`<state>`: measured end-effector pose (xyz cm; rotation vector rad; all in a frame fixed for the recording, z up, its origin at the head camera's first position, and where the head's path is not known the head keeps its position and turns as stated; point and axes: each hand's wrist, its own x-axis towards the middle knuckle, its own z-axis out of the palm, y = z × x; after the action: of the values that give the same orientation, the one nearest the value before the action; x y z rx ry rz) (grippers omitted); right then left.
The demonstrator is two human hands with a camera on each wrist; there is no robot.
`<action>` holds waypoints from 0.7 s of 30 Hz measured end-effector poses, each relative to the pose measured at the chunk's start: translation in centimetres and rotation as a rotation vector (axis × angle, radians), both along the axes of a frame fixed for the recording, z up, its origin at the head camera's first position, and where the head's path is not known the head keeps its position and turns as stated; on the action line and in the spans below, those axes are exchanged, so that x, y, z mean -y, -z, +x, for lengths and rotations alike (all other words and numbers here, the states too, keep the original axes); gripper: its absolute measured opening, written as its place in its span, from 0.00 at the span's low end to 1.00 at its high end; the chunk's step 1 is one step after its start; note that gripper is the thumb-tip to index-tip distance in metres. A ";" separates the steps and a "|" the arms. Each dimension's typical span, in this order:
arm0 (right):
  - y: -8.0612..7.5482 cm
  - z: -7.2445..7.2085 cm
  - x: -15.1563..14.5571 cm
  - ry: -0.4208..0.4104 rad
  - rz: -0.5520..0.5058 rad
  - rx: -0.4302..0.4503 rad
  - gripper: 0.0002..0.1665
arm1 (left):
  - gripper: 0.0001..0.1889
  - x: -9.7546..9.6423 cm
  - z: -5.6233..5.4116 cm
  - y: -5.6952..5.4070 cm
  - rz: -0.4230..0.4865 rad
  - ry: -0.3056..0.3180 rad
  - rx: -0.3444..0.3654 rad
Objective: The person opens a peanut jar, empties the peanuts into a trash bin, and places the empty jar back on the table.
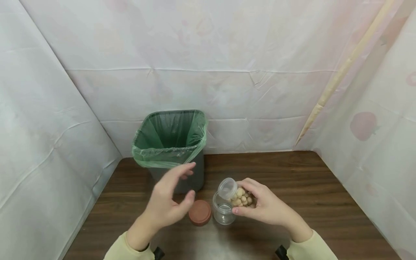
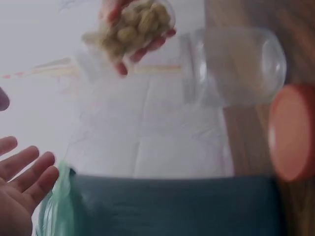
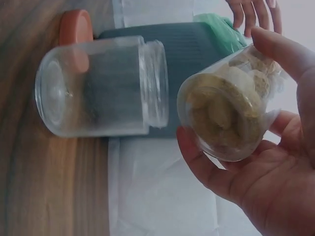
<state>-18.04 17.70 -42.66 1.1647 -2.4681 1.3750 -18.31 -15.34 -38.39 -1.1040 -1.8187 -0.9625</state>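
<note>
The right hand [image 1: 264,208] reaches in from the near right, its thumb on the near side and fingers on the far side, curled round a clear container [image 1: 241,198] of pale, nut-like pieces. That container is tilted, its end pointing left and far, just above a clear jar [image 1: 224,216] upright on the table [image 1: 312,187]. The left hand [image 1: 167,200] hangs raised before the bin [image 1: 195,177], thumb spread wide from the fingers, gripping nothing. A reddish lid [image 1: 199,213] lies just left of the jar.

The left hand hides part of the bin. The left wrist view is blurred and cuts off that hand and the lid. Whether the container's end is covered I cannot tell.
</note>
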 end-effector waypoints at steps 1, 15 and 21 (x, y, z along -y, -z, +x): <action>0.1 0.1 0.2 -0.004 0.005 0.000 0.33 | 0.32 -0.3 0.1 0.4 -0.037 0.012 0.026; 0.5 -0.3 -0.1 0.074 -0.032 0.107 0.31 | 0.42 -3.1 -0.1 3.6 -0.332 0.105 0.268; 0.2 -0.5 0.0 0.057 -0.048 0.084 0.32 | 0.36 -4.2 -0.6 3.5 -0.328 0.124 0.227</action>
<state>-18.58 17.67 -42.86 1.0390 -2.4878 1.4882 -18.88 -11.18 -41.93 -1.3652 -2.1696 -0.9103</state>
